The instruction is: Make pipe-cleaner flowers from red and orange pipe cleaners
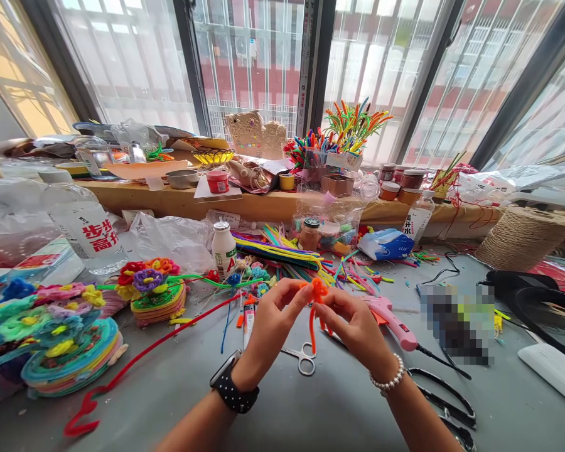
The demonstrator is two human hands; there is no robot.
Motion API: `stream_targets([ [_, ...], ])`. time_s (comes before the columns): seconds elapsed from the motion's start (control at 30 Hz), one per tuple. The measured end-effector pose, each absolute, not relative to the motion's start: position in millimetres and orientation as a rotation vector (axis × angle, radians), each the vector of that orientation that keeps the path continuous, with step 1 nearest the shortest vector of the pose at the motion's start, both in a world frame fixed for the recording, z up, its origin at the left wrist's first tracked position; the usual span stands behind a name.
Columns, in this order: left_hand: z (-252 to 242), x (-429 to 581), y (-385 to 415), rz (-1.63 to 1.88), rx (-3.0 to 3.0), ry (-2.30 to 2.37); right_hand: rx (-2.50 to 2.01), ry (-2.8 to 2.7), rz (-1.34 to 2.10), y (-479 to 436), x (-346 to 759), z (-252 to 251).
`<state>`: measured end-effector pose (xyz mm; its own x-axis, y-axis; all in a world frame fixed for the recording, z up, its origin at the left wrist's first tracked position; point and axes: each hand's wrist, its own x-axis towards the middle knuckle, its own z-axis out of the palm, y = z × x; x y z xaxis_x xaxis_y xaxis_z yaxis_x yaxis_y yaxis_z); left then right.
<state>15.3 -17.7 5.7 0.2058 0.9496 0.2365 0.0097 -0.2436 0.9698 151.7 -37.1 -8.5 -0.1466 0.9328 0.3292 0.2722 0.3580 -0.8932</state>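
Between my two hands is an orange pipe cleaner (319, 289), its top bent into small loops and its loose ends hanging down. My left hand (282, 314) pinches it from the left with thumb and fingers. From the other side my right hand (351, 320) closes its fingertips on it just below the loops. Small scissors (306, 364) lie on the table beneath my hands. To the right of my right hand rests a pink glue gun (393, 323). A long red pipe cleaner (155, 345) stretches across the table at the left.
Stacked pipe-cleaner flowers (75, 358) stand at the left, near a large water bottle (82, 220). Loose pipe cleaners (282, 251) and a small white bottle (223, 248) lie ahead. Black-handled scissors (452, 402), a twine spool (522, 238) and a cable are at the right.
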Motion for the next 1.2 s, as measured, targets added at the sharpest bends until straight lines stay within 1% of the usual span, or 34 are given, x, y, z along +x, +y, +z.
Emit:
stream_targets([
  [0.2,10,6,-8,0.983,1.472,0.89,-1.105,-1.725,0.911,-37,155,-8],
  [0.33,9,3,-7,0.972,1.417,0.841,-1.042,-1.685,1.09,-37,157,-3],
  [0.43,7,3,-7,0.946,1.295,0.767,-1.032,-1.653,1.099,-36,157,-3],
  [0.57,5,5,-8,0.906,1.133,0.703,-1.11,-1.643,0.889,-35,156,-6],
  [0.7,5,4,-7,0.902,1.113,0.683,-1.186,-1.656,0.665,-35,154,-9],
  [0.93,8,3,-5,0.972,1.141,0.803,-1.199,-1.631,0.26,-39,155,-2],
  [1.2,4,10,-10,1.099,1.267,0.967,-1.228,-1.74,0.047,-43,141,-8],
])
